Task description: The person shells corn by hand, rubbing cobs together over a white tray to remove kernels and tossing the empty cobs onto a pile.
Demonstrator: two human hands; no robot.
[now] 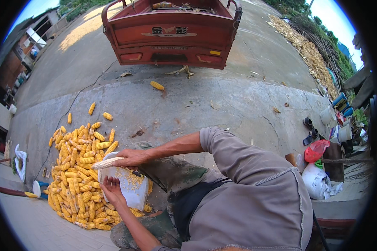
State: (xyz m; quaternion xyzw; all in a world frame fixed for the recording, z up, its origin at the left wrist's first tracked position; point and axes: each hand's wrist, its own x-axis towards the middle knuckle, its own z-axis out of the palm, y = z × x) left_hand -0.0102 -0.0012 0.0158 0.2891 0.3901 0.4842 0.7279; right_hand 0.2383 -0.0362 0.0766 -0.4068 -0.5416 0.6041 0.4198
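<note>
My right hand (132,157) grips a pale corn cob (105,163) stripped of most or all its kernels, holding it level. Just below it in the picture, my left hand (112,189) is turned palm up with its fingers apart, and nothing shows in it. Both hands are over a white container (136,199) set between my knees. Loose yellow kernels (130,180) lie scattered on its pale surface; part of the container is hidden by my hands. Against its far side spreads a large heap of yellow corn ears (78,178).
A red cargo tricycle (169,34) stands at the top of the view. Single corn ears (157,85) lie on the concrete floor (201,100). A dark cable (71,105) runs past the heap. At right are a white sack (314,178), a red plastic bag (316,150) and sandals (310,131).
</note>
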